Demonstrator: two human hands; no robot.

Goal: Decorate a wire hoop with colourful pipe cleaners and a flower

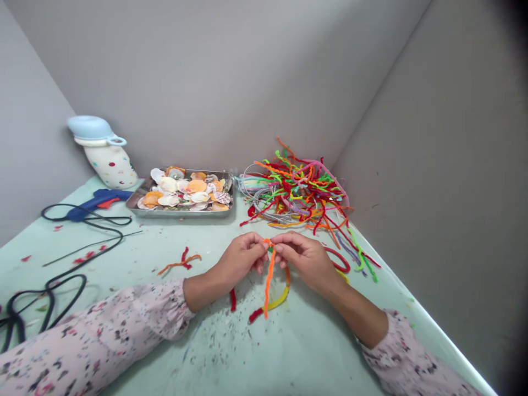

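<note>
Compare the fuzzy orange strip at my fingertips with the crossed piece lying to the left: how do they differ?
The orange strip is pinched between the left hand and right hand; the crossed piece lies untouched on the table.
The orange strip's loose end is nearly straight; the crossed piece has splayed, bent ends.
The crossed piece mixes orange and red; the orange strip's loose end is all orange.
Both look fuzzy.

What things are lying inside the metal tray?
Inside the metal tray there is a heap of seashells, white, orange and some purple-patterned. The heap covers most of the tray's bottom, so whatever lies beneath it cannot be seen.
</note>
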